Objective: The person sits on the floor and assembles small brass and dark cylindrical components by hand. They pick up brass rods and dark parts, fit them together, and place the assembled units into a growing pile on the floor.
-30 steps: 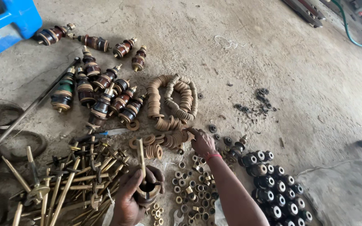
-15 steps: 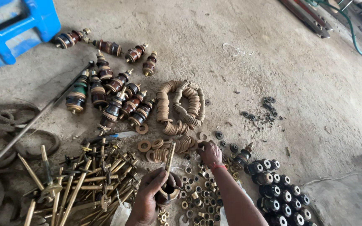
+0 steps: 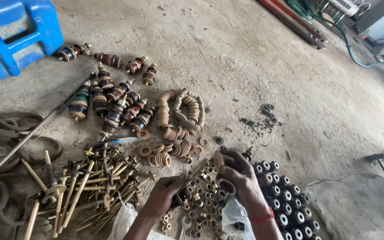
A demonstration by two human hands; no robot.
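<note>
My left hand grips a brass rod with a dark round part on it, held low over a heap of small brass nuts. My right hand hovers just right of it, fingers curled on a small dark ring. Beside my right hand lie rows of black rubber rollers. To the left of my left hand is a pile of brass rods.
On the concrete floor lie brown washers strung in loops, several assembled brown-and-black valve pieces, a long steel bar, coiled rope, a blue plastic stool and a green hose.
The view has shifted so the stool looms larger. My left hand has lifted the rod piece from the floor and tilted it toward my right hand, which has drawn closer.
</note>
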